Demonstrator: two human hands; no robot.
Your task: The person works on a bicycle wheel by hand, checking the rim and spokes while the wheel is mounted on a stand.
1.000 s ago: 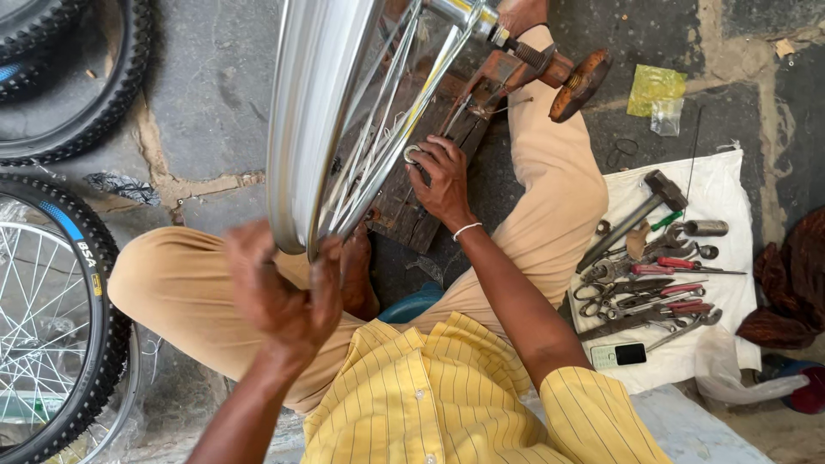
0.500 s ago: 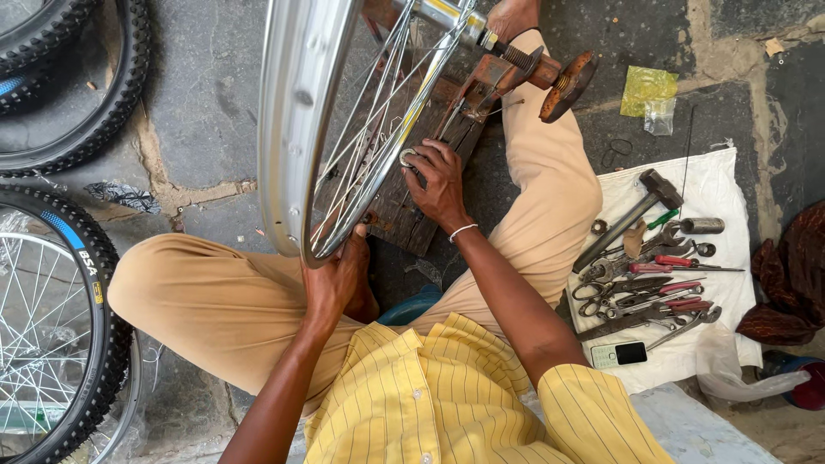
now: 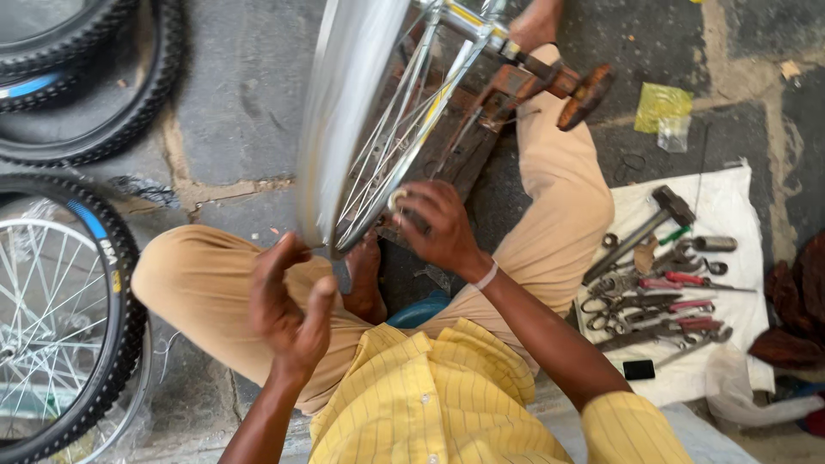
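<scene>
**Desk:** Fingers [image 3: 320, 296] first — what are they doing?

**Photographer:** On the left hand [image 3: 288, 301] they are spread and lightly curled, holding nothing, the palm lifted just beside the blurred silver wheel rim [image 3: 348, 112] and clear of it. On the right hand [image 3: 438, 228] they are bunched together at the rim's lower edge, pinched on what appears to be a small spoke fitting; motion blur makes the exact contact hard to confirm.

**Desk:** Where does the wheel sit?

**Photographer:** It stands upright between the seated person's knees, its axle held in a rusty wooden-handled stand [image 3: 550, 86] on the stone floor. The lower rim hangs above a bare foot [image 3: 365, 283].

**Desk:** And around them?

**Photographer:** To the person's right, a white cloth [image 3: 730, 215] carries a hammer [image 3: 649, 223], pliers and scissors with red handles [image 3: 679, 301], laid side by side. To the left, a tyred wheel with a blue stripe [image 3: 60, 318] leans near the knee, and black tyres [image 3: 94, 94] lie farther off. The person wears a yellow striped shirt [image 3: 447, 404] and tan trousers [image 3: 206, 283].
</scene>
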